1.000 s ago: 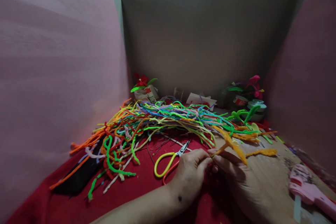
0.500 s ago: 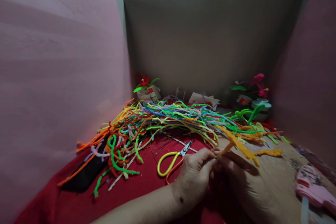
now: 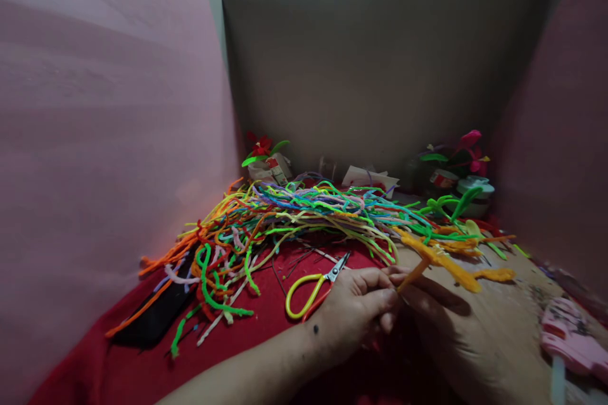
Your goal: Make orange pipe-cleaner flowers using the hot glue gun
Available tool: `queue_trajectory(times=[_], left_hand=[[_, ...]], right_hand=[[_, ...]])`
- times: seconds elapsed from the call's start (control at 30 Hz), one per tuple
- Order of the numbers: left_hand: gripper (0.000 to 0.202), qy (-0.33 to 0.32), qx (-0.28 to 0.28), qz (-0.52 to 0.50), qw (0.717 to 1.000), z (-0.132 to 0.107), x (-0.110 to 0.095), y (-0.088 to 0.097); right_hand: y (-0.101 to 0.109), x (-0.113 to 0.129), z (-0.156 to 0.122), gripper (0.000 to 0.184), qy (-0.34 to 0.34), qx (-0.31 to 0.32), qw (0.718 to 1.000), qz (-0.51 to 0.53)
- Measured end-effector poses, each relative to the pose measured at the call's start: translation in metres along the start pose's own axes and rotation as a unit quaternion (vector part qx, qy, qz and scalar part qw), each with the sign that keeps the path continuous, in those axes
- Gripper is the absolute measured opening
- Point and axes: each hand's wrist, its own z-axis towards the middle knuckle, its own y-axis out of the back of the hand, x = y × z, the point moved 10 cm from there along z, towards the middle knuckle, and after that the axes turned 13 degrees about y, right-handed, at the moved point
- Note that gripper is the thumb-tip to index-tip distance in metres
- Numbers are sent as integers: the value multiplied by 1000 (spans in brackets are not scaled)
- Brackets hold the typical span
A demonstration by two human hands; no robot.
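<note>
Chenille flower (image 3: 445,260), fuzzy org., btwn L hand (image 3: 350,309), R hand (image 3: 439,316).

The left hand (image 3: 358,304) hides more of the scissors (image 3: 331,276).

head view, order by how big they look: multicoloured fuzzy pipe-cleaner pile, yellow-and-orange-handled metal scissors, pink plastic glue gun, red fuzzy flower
1. Pipe-cleaner pile
2. Glue gun and scissors: too close to rank; frame cuts the gun, left hand partly hides the scissors
3. Red flower

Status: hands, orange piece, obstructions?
Left hand, right hand together at orange piece's stem. Scissors close, partly behind left hand. Pile lies beyond.
</note>
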Motion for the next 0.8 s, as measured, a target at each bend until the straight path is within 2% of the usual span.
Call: queue_trajectory(times=[0.17,0.37,0.5,0.63,0.8], left_hand=[[18,21,91,-60,994,3,7,-10],[24,13,122,-78,989,5,6,-12],[24,37,145,-99,984,3,7,-15],[15,66,179,-107,976,3,13,-19],[15,40,136,-62,988,6,11,-14]], right_hand=[[-14,-9,-5,18,-36,49,997,55],[-19,-36,-12,19,-79,70,991,85],[-9,-24,-3,8,-44,80,996,-1],[-5,-6,1,10,-23,51,998,19],[-14,-7,-6,19,-29,47,997,45]])
